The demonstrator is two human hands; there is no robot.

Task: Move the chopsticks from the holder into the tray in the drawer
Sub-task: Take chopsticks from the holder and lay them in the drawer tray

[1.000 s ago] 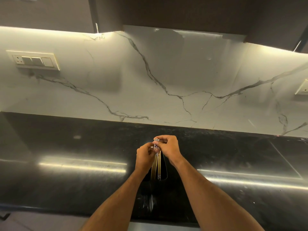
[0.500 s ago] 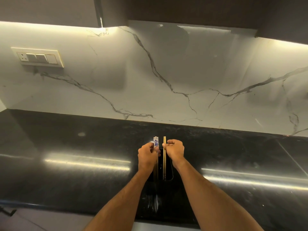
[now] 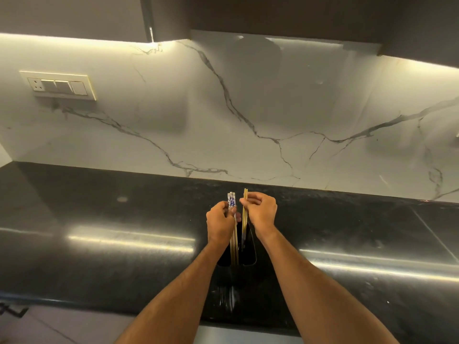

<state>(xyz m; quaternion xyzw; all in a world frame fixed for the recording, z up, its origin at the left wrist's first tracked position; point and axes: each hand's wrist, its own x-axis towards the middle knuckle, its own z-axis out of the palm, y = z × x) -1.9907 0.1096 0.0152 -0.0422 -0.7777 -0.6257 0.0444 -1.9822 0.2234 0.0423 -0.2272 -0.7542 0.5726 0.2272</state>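
Warm strip lighting under the cabinets (image 3: 273,16) is washing the backsplash (image 3: 273,108); below, glare streaks are crossing the dim countertop (image 3: 99,219); wide-angle distortion is bending edges.

Black glossy countertop (image 3: 111,234); white veined marble backsplash (image 3: 248,108); switch plate (image 3: 58,85) on wall at left.

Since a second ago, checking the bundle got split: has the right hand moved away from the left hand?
Yes. The right hand has drawn the plain chopsticks rightward, opening a gap above the black holder.
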